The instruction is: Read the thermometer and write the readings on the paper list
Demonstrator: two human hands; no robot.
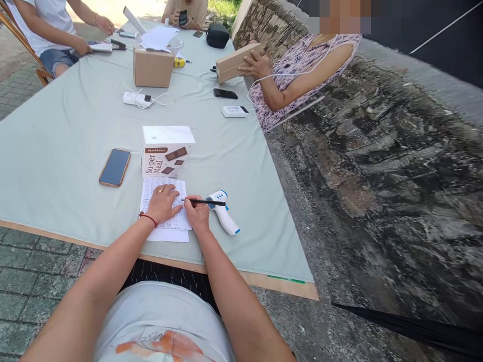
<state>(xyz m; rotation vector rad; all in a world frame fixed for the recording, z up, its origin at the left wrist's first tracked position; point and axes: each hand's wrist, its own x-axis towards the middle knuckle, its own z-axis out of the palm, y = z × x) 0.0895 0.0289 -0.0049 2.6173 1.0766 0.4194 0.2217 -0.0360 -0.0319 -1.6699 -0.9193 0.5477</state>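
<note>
My left hand (163, 203) lies with fingers spread on a printed sheet of paper (151, 182), pressing it against the table. In my right hand (197, 215) is a black pen (207, 202), its tip close to the sheet. A second white sheet (168, 236) shows below the first. Just right of my right hand lies a white and blue infrared thermometer (226, 216). Behind the papers stands a white and brown box (168, 134) labelled "Su-per Meal". A smartphone (114, 167) in an orange-brown case lies to the left of that box.
On the cloth-covered table (75, 151) are a white device with a cable (136, 99), a cardboard box (153, 68) topped with papers, a black phone (225, 94) and a white power bank (234, 111). At right, a person holds a cardboard box (236, 63). Two people sit further back.
</note>
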